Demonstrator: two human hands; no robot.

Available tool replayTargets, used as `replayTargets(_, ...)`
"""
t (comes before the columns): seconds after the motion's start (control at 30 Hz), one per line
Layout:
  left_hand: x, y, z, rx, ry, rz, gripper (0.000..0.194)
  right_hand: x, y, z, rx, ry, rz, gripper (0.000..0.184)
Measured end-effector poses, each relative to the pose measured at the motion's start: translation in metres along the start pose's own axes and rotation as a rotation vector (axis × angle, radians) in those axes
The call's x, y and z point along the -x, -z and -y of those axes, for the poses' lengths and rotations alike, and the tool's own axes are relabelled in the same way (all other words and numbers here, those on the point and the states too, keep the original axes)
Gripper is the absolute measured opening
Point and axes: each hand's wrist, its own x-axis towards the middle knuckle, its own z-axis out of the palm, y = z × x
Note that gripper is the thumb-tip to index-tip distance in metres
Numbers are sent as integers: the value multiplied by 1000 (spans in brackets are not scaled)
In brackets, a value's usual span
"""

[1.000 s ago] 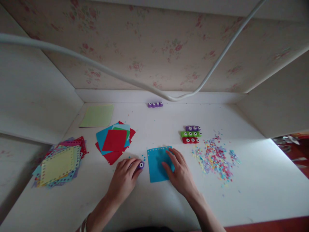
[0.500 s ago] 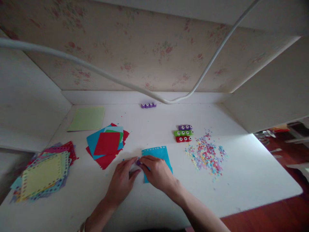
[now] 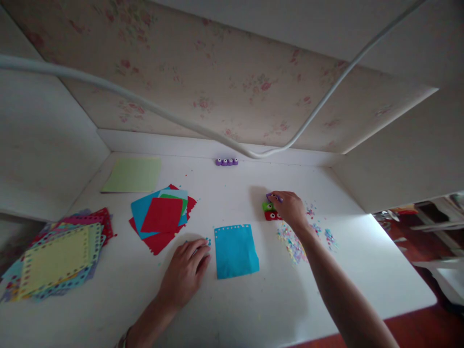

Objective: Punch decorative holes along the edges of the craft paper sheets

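My right hand (image 3: pixel 290 209) reaches out over a group of small paper punches and is closed on a small purple punch (image 3: pixel 272 197) at its fingertips. Just below it lie a green punch (image 3: pixel 267 207) and a red punch (image 3: pixel 271 216), partly hidden by the hand. My left hand (image 3: pixel 185 271) lies flat and open on the white table (image 3: pixel 253 309), holding nothing. Its fingertips are beside the left edge of a blue paper square (image 3: pixel 235 251) with a row of punched holes along its top edge.
Overlapping red, blue and green sheets (image 3: pixel 163 215) lie left of centre. A pale green sheet (image 3: pixel 132 174) is behind them. A pile of hole-edged papers (image 3: pixel 58 258) sits at the far left. Purple punches (image 3: pixel 226 162) stand at the back. Paper confetti (image 3: pixel 300 241) is scattered at right. A white cable (image 3: pixel 181 118) hangs overhead.
My right hand took the purple punch from beside my left hand and carried it right and back to the group of punches. The left hand stayed flat beside the blue paper.
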Motion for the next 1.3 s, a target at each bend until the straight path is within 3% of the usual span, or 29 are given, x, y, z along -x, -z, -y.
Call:
replayTargets(0.3,1,1,0,12,10,9,20,-6,1,17,128,72,88,30)
replayTargets(0.53,2,0,2,37,4,7,19,-19,-3,28,52,51,77,36)
replayTargets(0.7,0,1,1,53,-7,4,18,-76,-21,66,-109,110,171,33)
replayTargets(0.83,-2,2,0,76,1,6,17,-134,-42,104,-173,122,187,44)
replayTargets(0.93,-4,2,0,88,27,-6,17,-157,-53,119,-190,135,189,41)
replayTargets(1.13,-4,2,2,120,59,-31,18,-146,-51,113,-228,80,168,24)
replayTargets(1.3,-2,4,1,150,89,-71,19,-94,-23,111,-368,93,115,32)
